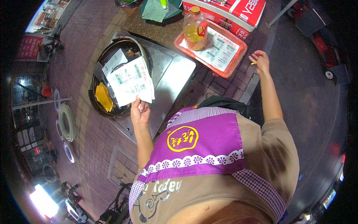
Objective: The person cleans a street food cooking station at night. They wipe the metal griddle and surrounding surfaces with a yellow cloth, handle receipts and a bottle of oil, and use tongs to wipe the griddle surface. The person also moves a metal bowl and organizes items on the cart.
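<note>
My left hand (pixel 140 113) pinches the lower edge of printed paper sheets (pixel 130 81) that bear writing. The sheets hang over a round dark pan (pixel 98 71) set in a metal counter (pixel 167 64). Inside that pan lie another pale sheet (pixel 115 62) and a folded yellow cloth (pixel 104 96); the papers cover part of it. Out to the right, beyond an orange-red tray (pixel 227 73), my right hand (pixel 262 62) holds a small yellow object (pixel 254 63), too small to identify. A plastic oil bottle (pixel 195 30) with yellow liquid stands in the tray on a printed sheet (pixel 221 50).
Behind the tray sits a red and white cardboard box (pixel 243 14). A green cloth (pixel 155 11) lies at the back of a brown tabletop (pixel 137 25). Brick paving (pixel 95 142) surrounds the counter, with a coiled hose (pixel 66 123) and a bright lamp (pixel 44 200) at left.
</note>
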Motion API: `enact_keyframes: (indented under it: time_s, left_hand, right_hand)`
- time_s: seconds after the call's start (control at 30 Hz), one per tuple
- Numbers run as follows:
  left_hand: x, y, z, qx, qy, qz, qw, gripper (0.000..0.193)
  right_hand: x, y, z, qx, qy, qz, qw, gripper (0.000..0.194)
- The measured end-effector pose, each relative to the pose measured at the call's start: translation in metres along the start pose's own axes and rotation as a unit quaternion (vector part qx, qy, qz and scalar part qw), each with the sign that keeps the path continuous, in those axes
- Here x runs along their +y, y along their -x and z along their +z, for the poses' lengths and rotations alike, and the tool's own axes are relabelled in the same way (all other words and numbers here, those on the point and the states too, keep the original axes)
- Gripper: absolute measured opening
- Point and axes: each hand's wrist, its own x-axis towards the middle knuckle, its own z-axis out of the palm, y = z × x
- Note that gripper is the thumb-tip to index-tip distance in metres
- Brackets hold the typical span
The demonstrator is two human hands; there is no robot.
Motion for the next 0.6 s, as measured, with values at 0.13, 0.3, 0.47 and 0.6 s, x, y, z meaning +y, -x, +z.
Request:
enact_keyframes:
  time_s: [0.13,0.3,0.47,0.6]
  left_hand:
    - [-0.001,0.007,-0.001,0.028,-0.003,0.021,0.999,0.015]
    - [-0.001,0.019,-0.004,0.056,0.03,0.033,0.997,0.016]
    - [-0.004,0.032,-0.013,0.074,0.017,0.056,0.996,0.015]
    - [-0.01,0.04,-0.021,0.089,0.043,0.05,0.994,0.014]
  right_hand:
    - [-0.015,0.0,0.035,-0.138,0.139,-0.082,0.977,0.023]
    - [-0.017,-0.001,0.124,-0.236,0.212,-0.199,0.927,0.036]
    - [-0.024,-0.025,0.196,-0.305,0.377,-0.194,0.853,0.053]
    - [-0.03,-0.035,0.197,-0.364,0.405,-0.194,0.816,0.051]
